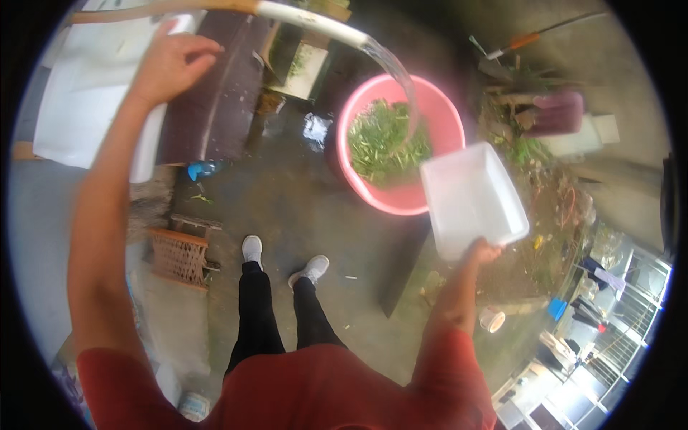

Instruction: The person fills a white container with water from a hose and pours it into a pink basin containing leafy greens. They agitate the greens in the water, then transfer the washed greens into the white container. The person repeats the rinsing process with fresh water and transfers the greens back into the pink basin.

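My right hand (485,251) grips the near edge of a white rectangular plastic container (470,199), whose far corner overlaps the rim of a pink plastic tub (368,191). Chopped green leaves (387,142) lie in that tub. Water (395,67) pours into it from a white pipe (317,24), joined to a tan hose or pipe (215,6). My left hand (174,67) is raised at the upper left over a white sink or basin (80,107), below the tan part. Its thumb and forefinger are apart; the other fingers are partly hidden, and I see nothing held in it.
A small woven-seat stool (179,258) stands at the left, near a bottle with a blue cap (201,170). Beside the sink lies a dark slab (209,86). Plants and debris (543,215) cover the ground at right, near a small bucket (492,320). The floor looks wet.
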`<state>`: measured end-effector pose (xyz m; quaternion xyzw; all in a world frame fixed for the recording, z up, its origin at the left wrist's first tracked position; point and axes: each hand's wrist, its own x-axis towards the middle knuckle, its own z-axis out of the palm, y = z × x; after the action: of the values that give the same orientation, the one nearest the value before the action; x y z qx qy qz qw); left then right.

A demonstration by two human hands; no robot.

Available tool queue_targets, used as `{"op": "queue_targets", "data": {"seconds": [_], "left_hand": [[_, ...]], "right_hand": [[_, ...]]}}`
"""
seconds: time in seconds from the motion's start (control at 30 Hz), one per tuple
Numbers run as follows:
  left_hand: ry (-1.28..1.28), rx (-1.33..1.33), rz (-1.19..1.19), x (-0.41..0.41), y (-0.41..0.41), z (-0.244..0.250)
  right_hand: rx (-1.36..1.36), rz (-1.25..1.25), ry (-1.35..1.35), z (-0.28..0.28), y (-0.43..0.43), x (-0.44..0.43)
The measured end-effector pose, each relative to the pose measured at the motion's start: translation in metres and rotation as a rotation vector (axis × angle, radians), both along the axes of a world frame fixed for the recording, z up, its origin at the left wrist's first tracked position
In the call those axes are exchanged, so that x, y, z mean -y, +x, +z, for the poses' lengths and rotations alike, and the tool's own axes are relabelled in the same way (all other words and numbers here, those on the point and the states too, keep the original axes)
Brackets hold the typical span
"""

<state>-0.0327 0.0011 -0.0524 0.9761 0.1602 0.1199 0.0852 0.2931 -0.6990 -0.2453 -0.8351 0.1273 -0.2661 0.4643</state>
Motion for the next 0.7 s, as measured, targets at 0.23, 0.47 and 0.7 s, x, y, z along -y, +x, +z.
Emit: {"op": "queue_targets", "data": {"seconds": [0.23, 0.47, 0.7], "left_hand": [[-0.132, -0.064, 0.035, 0.014, 0.017, 0.016], [-0.344, 0.000, -0.012, -0.006, -0.007, 0.026], [-2.100, 0.835, 0.160, -0.084, -0.056, 0.028]], "right_hand": [[0.027, -0.074, -0.783, 0.083, -0.052, 0.013], [-0.382, -0.523, 0.241, 0.136, -0.132, -0.038], [-0.425, -0.639, 0.313, 0.166, -0.211, -0.004]]}}
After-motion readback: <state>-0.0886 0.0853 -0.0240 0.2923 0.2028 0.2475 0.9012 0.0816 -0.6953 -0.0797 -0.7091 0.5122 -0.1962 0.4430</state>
